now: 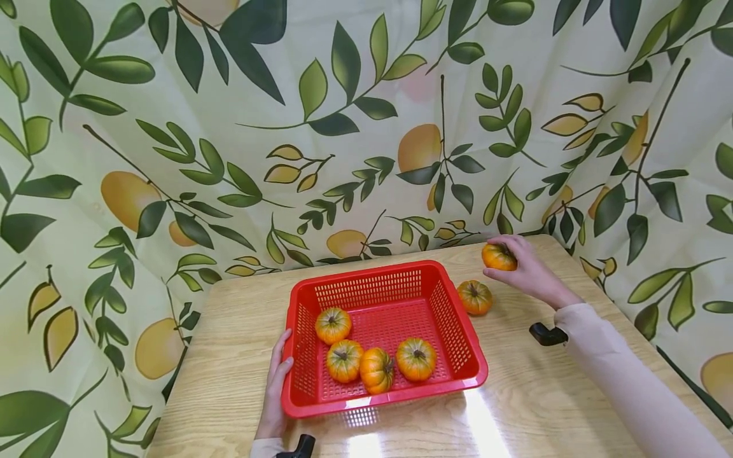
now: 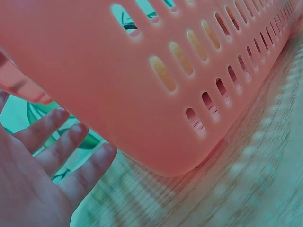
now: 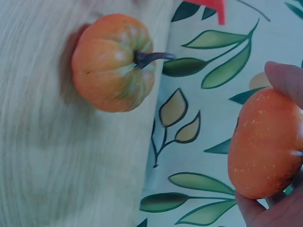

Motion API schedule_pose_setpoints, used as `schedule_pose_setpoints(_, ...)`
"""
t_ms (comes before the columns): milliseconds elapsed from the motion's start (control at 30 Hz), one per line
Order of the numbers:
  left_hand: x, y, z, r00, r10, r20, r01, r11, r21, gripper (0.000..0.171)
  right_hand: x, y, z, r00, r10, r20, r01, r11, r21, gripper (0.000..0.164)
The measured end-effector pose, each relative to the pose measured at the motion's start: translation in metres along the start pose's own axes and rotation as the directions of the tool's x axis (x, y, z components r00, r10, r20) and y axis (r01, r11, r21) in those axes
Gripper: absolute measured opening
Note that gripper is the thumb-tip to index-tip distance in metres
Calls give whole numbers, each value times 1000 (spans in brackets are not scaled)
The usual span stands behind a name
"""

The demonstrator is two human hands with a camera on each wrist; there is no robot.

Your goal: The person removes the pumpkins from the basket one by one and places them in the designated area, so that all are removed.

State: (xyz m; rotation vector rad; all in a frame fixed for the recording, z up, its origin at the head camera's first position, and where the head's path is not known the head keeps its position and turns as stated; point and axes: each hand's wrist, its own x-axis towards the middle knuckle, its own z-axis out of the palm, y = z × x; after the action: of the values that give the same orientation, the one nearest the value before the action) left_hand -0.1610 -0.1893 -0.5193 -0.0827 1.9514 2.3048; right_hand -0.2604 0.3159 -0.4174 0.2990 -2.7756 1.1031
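A red plastic basket (image 1: 401, 318) with slotted walls stands on the table, holding several small orange pumpkins, one of them a pumpkin (image 1: 415, 359) at its right front. Against the basket's left side rests my left hand (image 1: 277, 388); in the left wrist view its fingers (image 2: 78, 135) lie fairly straight beside the outer wall, thumb out of that view. My right hand (image 1: 523, 267) grips a pumpkin (image 3: 265, 142) between thumb and fingers, raised above the table's far right part. Just to the right of the basket, another pumpkin (image 1: 474, 298) sits on the wood, its dark stem showing in the right wrist view.
The pale wooden table (image 1: 229, 356) ends at the back against a hanging cloth (image 1: 366, 159) printed with leaves and fruit. That cloth also runs along the left and right sides. Black wrist mounts (image 1: 548, 334) show at both sleeves.
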Motion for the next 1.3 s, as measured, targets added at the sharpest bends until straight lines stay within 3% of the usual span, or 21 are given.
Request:
schedule_pose_setpoints(200,0,-2,1,1000,10,3,-10,1000,-10,57,-1,13,1,999,-44,-24,44,999,-2,59)
schedule_pose_setpoints(700,1,-2,0,1000,24,15,-24,1000,-21,57,-10,33,14,997,79,-13,-79,996,-44,64)
schedule_pose_setpoints(1300,1,-2,0,1000,17,16,-16,1000,-20,57,-25,65,23,992,122,-6,-123,991,-52,62)
